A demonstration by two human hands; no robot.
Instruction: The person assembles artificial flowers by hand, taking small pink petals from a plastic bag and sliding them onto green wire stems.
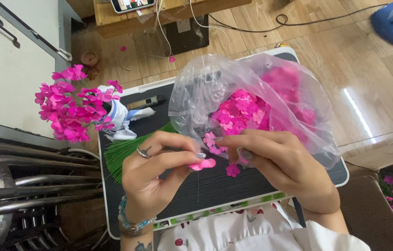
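Your left hand (152, 174) pinches a small pink fabric flower (203, 164) on a thin wire stem (198, 186), over the dark ribbed counter (215, 186). Right hand (277, 162) pinches beside it, steadying. Seating the petal next likely needs fine alignment.

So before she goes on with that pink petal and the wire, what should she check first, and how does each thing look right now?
1. Petal held: ok, pinched in the left hand.
2. Wire at the petal: ok, it hangs down from under it; whether it passes through, cannot tell.
3. Right hand free: cannot tell, its fingertips are curled by the bag mouth.
4. More petals in reach: ok, the bag is open and full.
5. Spare stems: ok, a green bundle lies on the tray.
6. Finished flowers out of the way: ok, off to the left.
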